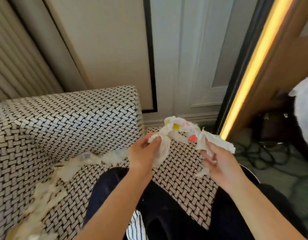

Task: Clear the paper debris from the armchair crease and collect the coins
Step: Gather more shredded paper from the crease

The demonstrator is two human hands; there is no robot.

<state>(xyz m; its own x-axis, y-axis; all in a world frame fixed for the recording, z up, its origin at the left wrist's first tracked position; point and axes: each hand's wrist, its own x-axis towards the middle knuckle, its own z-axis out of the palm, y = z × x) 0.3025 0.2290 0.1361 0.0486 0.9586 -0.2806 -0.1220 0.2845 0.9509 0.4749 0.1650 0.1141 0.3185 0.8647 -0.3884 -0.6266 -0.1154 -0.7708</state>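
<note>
The left hand (143,153) and right hand (219,163) each pinch an end of a crumpled paper wad (181,130), held over the right side of the armchair (63,118). It looks light, soft and easily torn, so bunching it whole seems safest. More shreds (72,167) lie along the seat crease.

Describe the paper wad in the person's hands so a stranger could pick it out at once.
Start at the woven black-and-white armchair. Above it, the left hand and right hand grip a crumpled white paper wad. Unlike the plain shredded paper lying in the seat crease, it is lifted and carries pink and yellow marks.
</note>
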